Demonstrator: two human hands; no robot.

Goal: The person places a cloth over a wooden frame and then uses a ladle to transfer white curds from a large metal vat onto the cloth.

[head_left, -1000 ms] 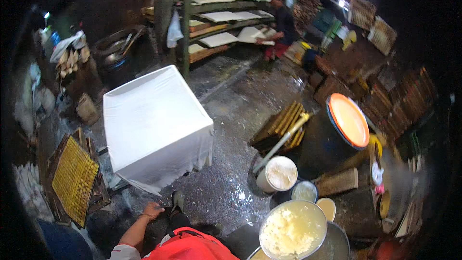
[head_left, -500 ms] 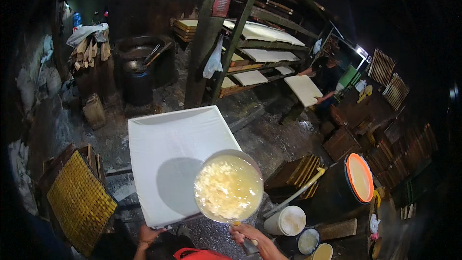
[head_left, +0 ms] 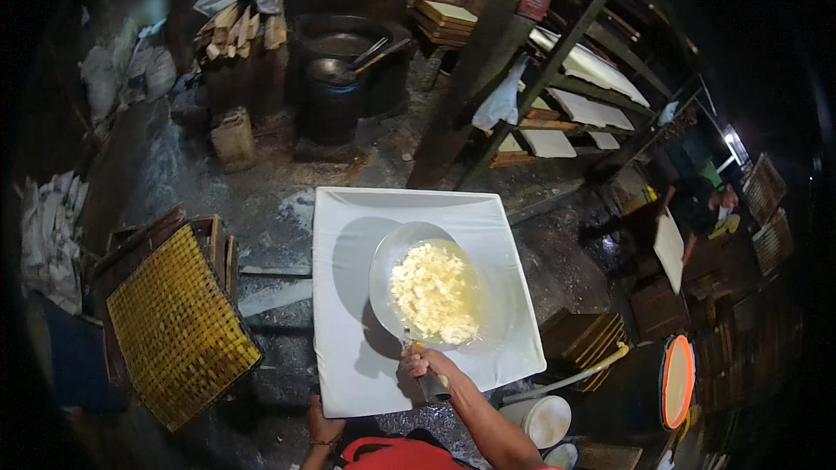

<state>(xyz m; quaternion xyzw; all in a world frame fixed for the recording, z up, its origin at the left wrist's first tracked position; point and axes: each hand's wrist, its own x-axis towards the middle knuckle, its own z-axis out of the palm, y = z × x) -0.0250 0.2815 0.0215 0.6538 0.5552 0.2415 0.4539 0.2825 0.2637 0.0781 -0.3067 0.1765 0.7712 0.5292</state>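
Observation:
My right hand is closed round the handle of a wide, round metal scoop. Pale, lumpy curds in yellowish liquid lie in its bowl. The scoop is over a square frame lined with white cloth, tilted, and casts a shadow on the cloth to its left. Down at the frame's near left corner is my left hand, against the edge, with its fingers mostly hidden.
A yellow woven mat leans on wooden frames at left. Buckets and an orange-rimmed barrel stand at near right. White slabs rest on a rack behind. At far right, a co-worker is beside a tilted white slab.
The scoop has moved from the frame's near right edge to over its middle and tilted, its curds spreading toward the near right. The view has shifted left. The co-worker's slab has turned more upright.

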